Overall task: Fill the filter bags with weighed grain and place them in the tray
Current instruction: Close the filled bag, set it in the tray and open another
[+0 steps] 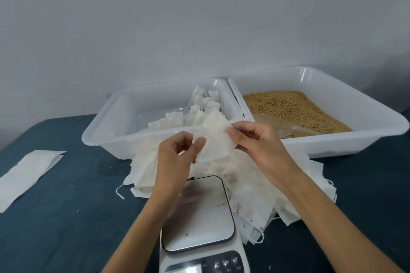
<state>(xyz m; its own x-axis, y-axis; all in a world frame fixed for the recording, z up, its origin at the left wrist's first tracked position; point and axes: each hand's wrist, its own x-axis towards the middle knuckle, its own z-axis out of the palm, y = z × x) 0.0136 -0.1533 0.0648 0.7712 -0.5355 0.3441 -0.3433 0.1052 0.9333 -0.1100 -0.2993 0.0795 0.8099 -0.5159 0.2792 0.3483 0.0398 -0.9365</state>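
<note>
Holding one empty filter bag (pixel 214 142) up at frame centre, both hands are working its edges: left hand (pixel 177 157) is pinching the bag's lower-left edge w/ thumb and curled fingers (pixel 198 143), right hand (pixel 255 139) is pinching the upper-right edge, thumb on top, other fingers curled underneath. Bag is hanging in the air, flat and slightly creased, just in front of the near rim of the left tray (pixel 106 126).

That tray, centre-left of frame, is holding a heap of filled bags (pixel 199 106) piled toward its right side. Touching it on the right, a 2nd tray (pixel 377 126) is carrying loose tan grain (pixel 295 111), w/ a translucent scoop (pixel 279 124) lying at the grain's near-left edge.

Below the hands, a loose pile of empty bags (pixel 266 195) w/ drawstrings is spreading over the dark blue tabletop (pixel 66 217), running from under the left tray to lower right. A white digital scale (pixel 199 217) is sitting at bottom centre, its platform bare apart from a few stray grains, pile overlapping its right and far sides; display is too blurred to read. At left edge of frame, a flat white paper packet (pixel 28 175) is lying well apart from the rest.
</note>
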